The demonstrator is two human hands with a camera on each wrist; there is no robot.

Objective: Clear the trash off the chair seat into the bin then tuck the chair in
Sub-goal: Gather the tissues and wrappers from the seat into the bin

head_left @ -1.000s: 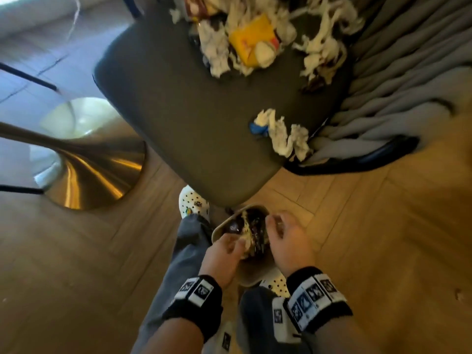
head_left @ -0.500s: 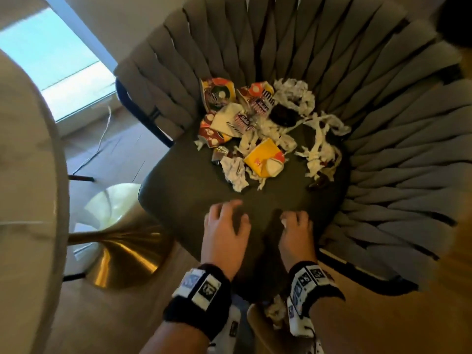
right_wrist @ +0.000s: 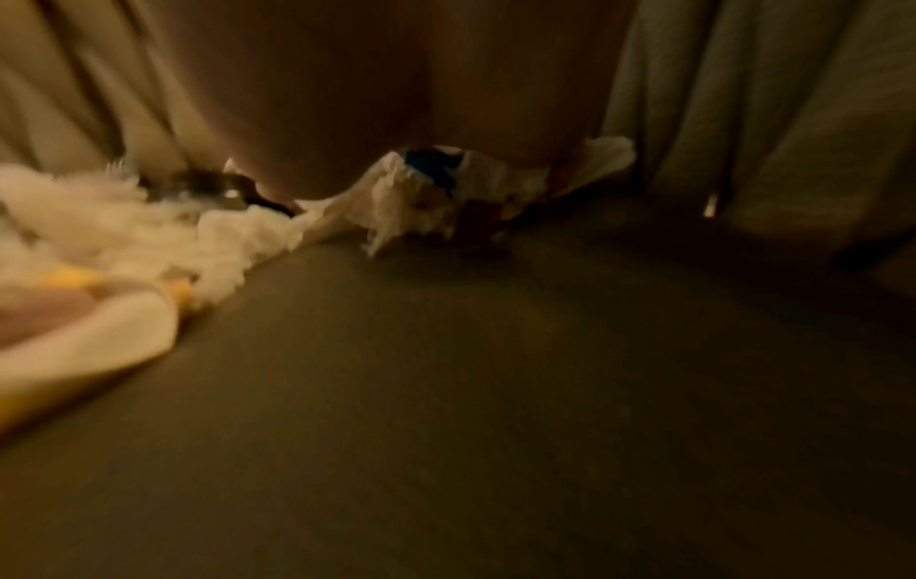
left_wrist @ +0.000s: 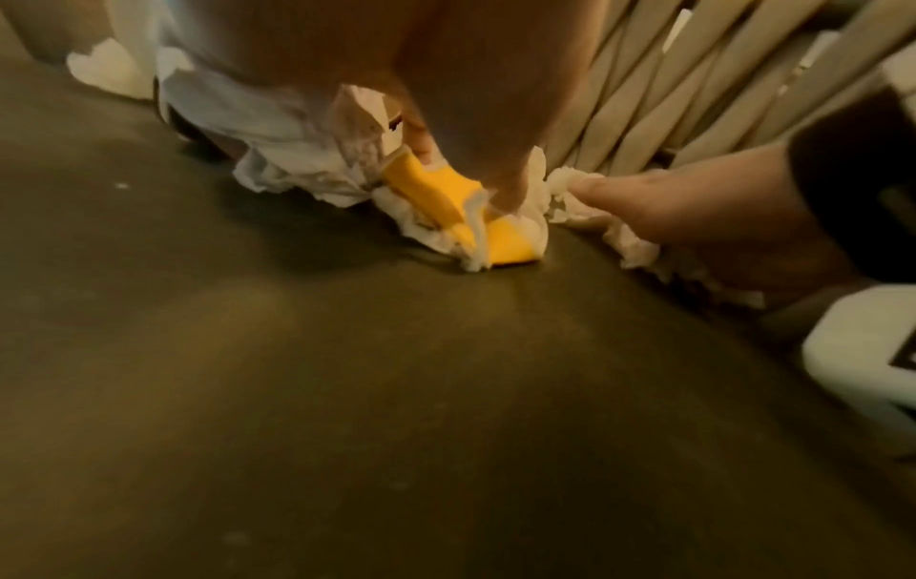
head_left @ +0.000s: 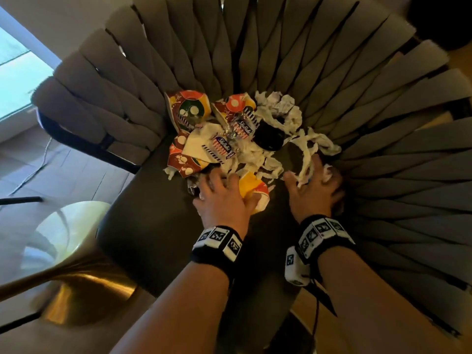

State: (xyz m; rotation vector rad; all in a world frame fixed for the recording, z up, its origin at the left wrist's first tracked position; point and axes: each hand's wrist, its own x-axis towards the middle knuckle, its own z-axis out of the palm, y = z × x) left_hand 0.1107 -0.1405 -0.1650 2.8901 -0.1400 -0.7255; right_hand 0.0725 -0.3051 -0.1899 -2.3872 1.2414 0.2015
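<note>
Trash is piled at the back of the dark grey chair seat (head_left: 158,213): printed red and white wrappers (head_left: 190,111), a black round piece (head_left: 268,136), torn white tissue strips (head_left: 310,140) and a yellow wrapper (head_left: 251,183). My left hand (head_left: 224,180) curls its thumb and fingers round the yellow wrapper (left_wrist: 436,188) and some tissue. Further right, my right hand (head_left: 311,175) lies in the tissue strips, and shreds poke out between its curled fingers. In the right wrist view, tissue with a blue scrap (right_wrist: 426,168) sits under the palm. The bin is not clearly in view.
The chair's woven strap backrest (head_left: 383,123) wraps closely round the back and right of the pile. A gold table base (head_left: 76,290) stands on the floor at the left, by a window (head_left: 15,80). Wooden floor (head_left: 304,310) shows below the seat's front edge.
A second ago both hands were down at the bin on the floor. They rose to the seat's front edge, then reached forward into the pile and took hold of the yellow wrapper and the tissue.
</note>
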